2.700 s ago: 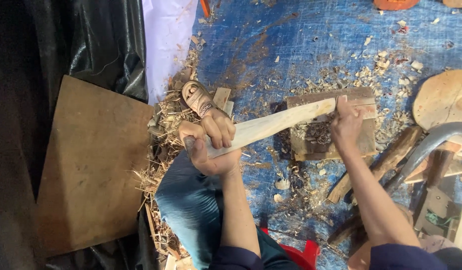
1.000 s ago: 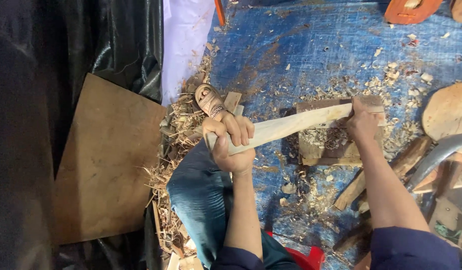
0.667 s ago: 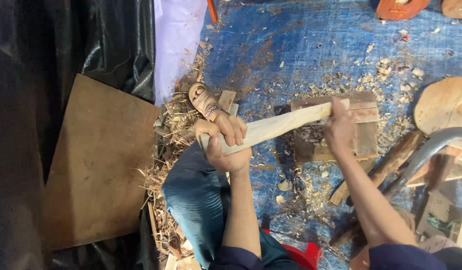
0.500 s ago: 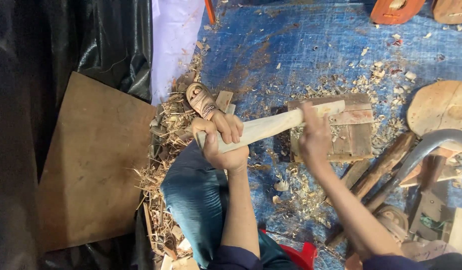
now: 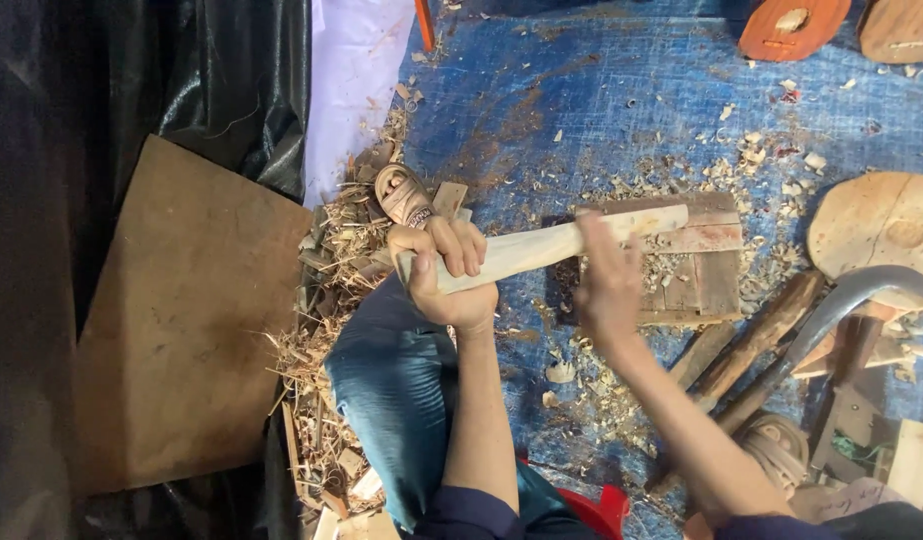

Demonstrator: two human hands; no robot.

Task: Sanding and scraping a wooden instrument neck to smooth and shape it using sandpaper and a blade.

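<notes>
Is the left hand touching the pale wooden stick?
Touching. The head view shows the left hand wrapped around the near end of the pale wooden stick, fingers over it.

Wooden stick [image 5: 541, 250] lying across block [image 5: 696, 285], shavings [image 5: 331, 300] left, perhaps sickle [image 5: 841, 300] right

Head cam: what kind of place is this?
Most likely an informal woodcarving spot worked on the ground. A blue tarp is strewn with wood shavings, the left hand grips a pale carved wooden piece resting on a wooden block, and a curved blade lies nearby.
</notes>
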